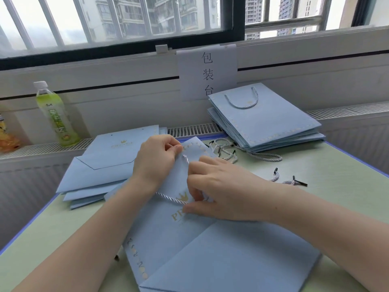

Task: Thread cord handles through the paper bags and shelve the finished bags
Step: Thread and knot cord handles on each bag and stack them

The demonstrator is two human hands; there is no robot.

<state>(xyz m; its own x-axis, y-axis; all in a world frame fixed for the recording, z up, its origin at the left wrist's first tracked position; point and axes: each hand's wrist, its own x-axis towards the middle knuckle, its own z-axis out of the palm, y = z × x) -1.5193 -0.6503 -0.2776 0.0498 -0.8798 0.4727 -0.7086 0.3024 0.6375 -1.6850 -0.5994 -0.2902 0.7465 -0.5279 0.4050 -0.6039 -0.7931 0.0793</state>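
A flat light-blue paper bag [189,249] with gold print lies in front of me on the table. My left hand [155,159] pinches the bag's top edge where a white twisted cord [170,198] enters it. My right hand [219,190] rests on the bag's face and pinches the cord's loop near the gold crown. A stack of bags without handles [101,171] lies to the left. A stack of bags with cord handles [265,121] sits at the back right. Loose cords with black tips [223,148] lie between the stacks.
A green drink bottle [54,114] and an orange bottle [6,138] stand on the radiator ledge at the left. Two more loose cords [290,180] lie right of my hand. A paper sign [207,74] hangs below the window. The green table [336,186] has a blue rim.
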